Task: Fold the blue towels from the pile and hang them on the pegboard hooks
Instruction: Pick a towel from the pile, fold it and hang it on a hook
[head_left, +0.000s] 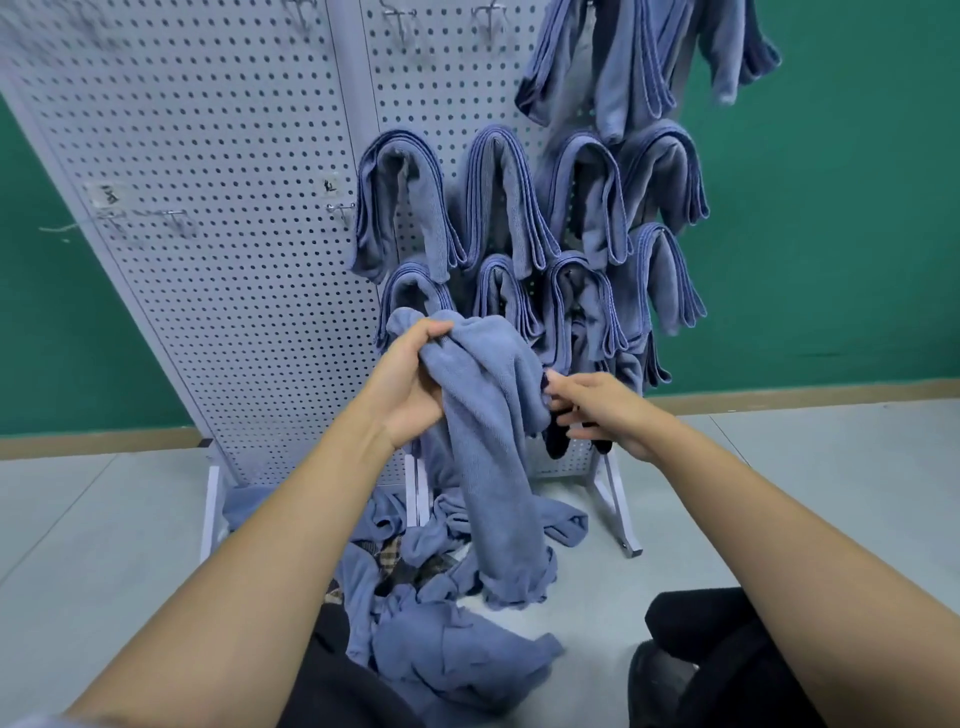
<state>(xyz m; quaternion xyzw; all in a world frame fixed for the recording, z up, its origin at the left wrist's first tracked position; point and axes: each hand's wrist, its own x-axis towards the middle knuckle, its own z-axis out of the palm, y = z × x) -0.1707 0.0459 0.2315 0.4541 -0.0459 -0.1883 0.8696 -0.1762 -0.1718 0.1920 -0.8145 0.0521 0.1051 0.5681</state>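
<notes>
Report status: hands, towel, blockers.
Left hand grips blue towel, unfolded, hanging over pile. Right hand open at its edge. Free hooks on pegboard, left side; nothing blocking.

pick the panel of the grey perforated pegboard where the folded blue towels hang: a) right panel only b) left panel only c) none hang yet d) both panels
a: every folded blue towel hangs on the right panel of the grey perforated pegboard, and the thin metal hooks on the left panel are bare.
</notes>
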